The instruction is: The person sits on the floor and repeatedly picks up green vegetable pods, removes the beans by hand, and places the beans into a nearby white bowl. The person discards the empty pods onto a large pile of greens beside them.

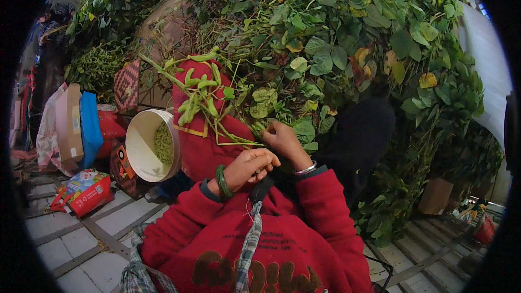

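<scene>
A green stalk with plump soybean pods [199,85] lies over the red cloth on my lap, its thin stems running to my hands. My right hand [281,138], with a silver bracelet at the wrist, pinches a small green piece, perhaps a pod, near the stem ends. Just below and to the left, my left hand [248,165], wearing a green bangle, has its fingers curled; whether something is inside them cannot be told. A white bucket [132,146] stands tilted to the left of my lap, with a heap of green beans or pods [163,144] in it.
A large heap of leafy bean plants [317,40] fills the area in front and to the right. Left of the bucket are a cardboard box [68,126], a blue container [90,128] and a red printed bag [87,193]. A small cardboard box [436,196] stands at the right.
</scene>
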The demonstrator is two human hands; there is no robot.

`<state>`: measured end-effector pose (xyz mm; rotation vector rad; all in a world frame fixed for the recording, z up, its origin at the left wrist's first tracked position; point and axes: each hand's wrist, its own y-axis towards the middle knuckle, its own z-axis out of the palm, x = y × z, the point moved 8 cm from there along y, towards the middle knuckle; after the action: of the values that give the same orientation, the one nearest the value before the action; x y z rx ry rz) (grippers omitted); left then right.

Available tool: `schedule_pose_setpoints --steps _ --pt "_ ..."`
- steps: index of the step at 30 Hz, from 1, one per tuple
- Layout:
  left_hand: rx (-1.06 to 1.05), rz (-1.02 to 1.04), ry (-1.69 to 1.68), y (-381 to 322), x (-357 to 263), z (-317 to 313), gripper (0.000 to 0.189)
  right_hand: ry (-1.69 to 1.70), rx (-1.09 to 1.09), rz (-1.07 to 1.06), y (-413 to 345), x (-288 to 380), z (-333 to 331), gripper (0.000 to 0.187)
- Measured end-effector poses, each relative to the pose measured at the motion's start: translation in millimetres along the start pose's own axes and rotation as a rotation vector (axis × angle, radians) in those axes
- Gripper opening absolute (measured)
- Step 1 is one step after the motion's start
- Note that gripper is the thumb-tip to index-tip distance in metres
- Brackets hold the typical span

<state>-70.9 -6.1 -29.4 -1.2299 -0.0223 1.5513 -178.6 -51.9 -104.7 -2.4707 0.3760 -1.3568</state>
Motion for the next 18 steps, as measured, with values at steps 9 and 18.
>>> schedule_pose_setpoints --steps 9,18 --pt "-0.001 0.040 -0.139 17.7 -16.9 1.6 0.028 0.512 -0.376 -0.109 -45.6 55.7 -82.6 0.013" --pt "0.031 0.079 -0.415 30.2 -12.8 24.6 0.027 0.890 -0.203 0.103 -92.9 27.3 -65.2 0.015"
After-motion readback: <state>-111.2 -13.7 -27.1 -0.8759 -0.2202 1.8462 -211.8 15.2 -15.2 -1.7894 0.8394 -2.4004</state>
